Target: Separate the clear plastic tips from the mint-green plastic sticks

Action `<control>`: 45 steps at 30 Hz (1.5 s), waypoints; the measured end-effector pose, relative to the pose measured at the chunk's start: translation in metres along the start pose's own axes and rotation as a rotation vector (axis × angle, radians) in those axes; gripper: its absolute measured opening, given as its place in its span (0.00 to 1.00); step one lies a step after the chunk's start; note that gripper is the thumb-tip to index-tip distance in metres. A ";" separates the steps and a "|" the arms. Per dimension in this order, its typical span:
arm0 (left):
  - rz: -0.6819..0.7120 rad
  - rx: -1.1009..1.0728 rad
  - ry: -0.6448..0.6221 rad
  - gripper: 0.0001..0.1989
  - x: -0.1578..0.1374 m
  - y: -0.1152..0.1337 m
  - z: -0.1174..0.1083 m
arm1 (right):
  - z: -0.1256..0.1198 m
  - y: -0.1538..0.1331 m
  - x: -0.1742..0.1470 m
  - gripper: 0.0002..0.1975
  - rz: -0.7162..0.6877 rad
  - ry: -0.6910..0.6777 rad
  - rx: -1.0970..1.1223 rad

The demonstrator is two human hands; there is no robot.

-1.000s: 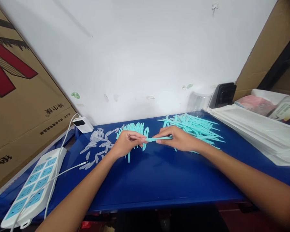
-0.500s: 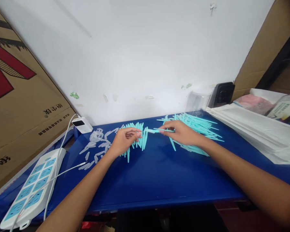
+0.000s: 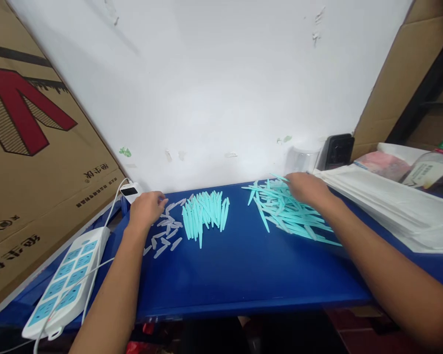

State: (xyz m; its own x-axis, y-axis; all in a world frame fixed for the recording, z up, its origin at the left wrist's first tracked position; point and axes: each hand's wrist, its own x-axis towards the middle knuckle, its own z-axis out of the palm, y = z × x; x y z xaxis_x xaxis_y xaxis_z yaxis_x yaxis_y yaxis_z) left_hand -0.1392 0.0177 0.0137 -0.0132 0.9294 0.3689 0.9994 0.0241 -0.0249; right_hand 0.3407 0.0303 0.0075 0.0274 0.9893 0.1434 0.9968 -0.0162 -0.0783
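Note:
My left hand [image 3: 147, 209] is over the left edge of the scattered small translucent sleeve-like pieces [image 3: 170, 223]. Its fingers are curled together, and whatever they pinch is hidden. To its right, a row of slim turquoise tapered sticks [image 3: 205, 214] lies close together, mostly side by side. A looser heap of the same turquoise sticks [image 3: 284, 209] spreads farther right. My right hand [image 3: 306, 188] is at the back of that heap, fingers closed, with one turquoise stick [image 3: 279, 177] jutting from the fingertips.
A blue-covered table [image 3: 243, 275] bears everything. A white power strip [image 3: 68, 285] with cables and a small white device [image 3: 130, 191] are at left, beside a large carton [image 3: 59, 162]. A clear jar [image 3: 304, 160], a black object [image 3: 338, 150] and stacked white sheets [image 3: 384, 201] stand right.
My hands have parted from the middle: the left went left to the translucent pieces, the right went right to the heap. The stick between them has left the hands.

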 end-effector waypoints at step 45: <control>0.082 -0.145 -0.060 0.12 0.026 0.006 0.064 | 0.010 -0.035 -0.015 0.16 -0.169 0.106 0.196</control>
State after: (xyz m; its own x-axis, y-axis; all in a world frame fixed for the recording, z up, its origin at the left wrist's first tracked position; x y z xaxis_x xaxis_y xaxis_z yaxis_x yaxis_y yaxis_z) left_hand -0.1357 0.0652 -0.0365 0.0714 0.9464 0.3151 0.9913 -0.1024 0.0830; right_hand 0.3046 0.0179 -0.0015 -0.1205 0.9547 0.2720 0.9545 0.1867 -0.2324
